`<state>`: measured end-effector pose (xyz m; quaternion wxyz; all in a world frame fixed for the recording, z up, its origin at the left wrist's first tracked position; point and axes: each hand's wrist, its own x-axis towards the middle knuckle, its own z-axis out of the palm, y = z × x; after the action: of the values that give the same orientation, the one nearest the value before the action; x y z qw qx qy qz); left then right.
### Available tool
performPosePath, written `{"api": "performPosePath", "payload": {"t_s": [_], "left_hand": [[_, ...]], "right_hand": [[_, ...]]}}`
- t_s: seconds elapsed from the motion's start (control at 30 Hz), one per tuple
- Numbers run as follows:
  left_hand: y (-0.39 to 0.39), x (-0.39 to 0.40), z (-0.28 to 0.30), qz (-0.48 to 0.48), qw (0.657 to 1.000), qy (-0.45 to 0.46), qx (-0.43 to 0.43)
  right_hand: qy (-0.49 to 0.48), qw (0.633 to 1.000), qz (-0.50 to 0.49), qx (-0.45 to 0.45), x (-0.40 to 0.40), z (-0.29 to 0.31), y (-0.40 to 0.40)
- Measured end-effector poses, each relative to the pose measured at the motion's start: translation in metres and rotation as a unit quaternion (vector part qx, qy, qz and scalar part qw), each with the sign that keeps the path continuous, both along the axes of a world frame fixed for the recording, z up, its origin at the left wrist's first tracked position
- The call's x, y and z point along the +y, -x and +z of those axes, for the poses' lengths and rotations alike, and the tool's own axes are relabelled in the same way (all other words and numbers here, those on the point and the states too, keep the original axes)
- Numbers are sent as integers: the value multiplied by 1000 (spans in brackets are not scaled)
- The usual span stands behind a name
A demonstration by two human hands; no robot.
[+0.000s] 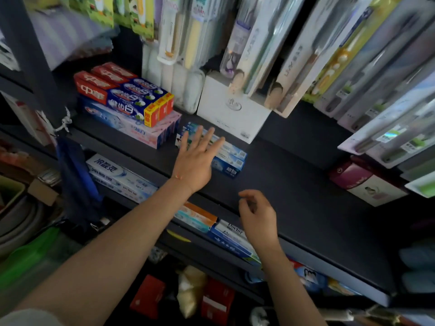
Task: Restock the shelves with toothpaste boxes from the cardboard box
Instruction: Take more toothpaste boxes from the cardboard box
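Fingers of the left hand (196, 158) are spread flat on the blue toothpaste boxes (229, 158). The right hand (257, 214) is held loosely curled, empty, above the dark shelf (294, 184).

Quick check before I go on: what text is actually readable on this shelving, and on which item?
"Doctor": white and blue box on the lower shelf, beside the right hand.
Chinese print on the red and blue toothpaste boxes: not clearly readable.
Boxes under the left hand: too blurred.

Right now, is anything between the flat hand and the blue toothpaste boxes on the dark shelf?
No. The left hand lies open right over the blue and white toothpaste boxes on the dark shelf, nothing visible between.
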<state>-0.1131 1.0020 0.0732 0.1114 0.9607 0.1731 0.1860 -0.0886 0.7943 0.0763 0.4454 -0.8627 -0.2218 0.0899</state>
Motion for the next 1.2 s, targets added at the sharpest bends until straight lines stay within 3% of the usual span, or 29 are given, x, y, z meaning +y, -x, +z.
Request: {"api": "performPosePath", "payload": {"t_s": [0.1, 0.17, 0.33, 0.43, 0.53, 0.6, 0.8, 1.0, 1.2], "left_hand": [[21, -40, -6, -22, 980, 94, -174], [39, -69, -15, -6, 963, 164, -216], [75, -131, -45, 14, 958, 275, -82], [89, -168, -57, -4, 952, 287, 102], [92, -224, -53, -51, 920, 295, 252], [90, -278, -47, -68, 912, 303, 268], [81, -476, -43, -81, 878, 429, 196], [46, -625, -40, -150, 824, 467, 283], [2, -719, -54, -182, 817, 460, 295]], "right_hand": [[-23, 1000, 1, 9, -16, -3, 13], [-33, 999, 1, 31, -29, -7, 22], [2, 995, 18, 102, -79, -19, 36], [29, 991, 47, 125, -126, -24, 38], [52, 988, 76, 122, -194, -31, 38], [46, 988, 68, 129, -250, -37, 41], [6, 986, -10, 164, -440, -54, 44], [24, 980, -96, 172, -609, -46, 39], [6, 973, -182, 144, -697, -54, 11]]}}
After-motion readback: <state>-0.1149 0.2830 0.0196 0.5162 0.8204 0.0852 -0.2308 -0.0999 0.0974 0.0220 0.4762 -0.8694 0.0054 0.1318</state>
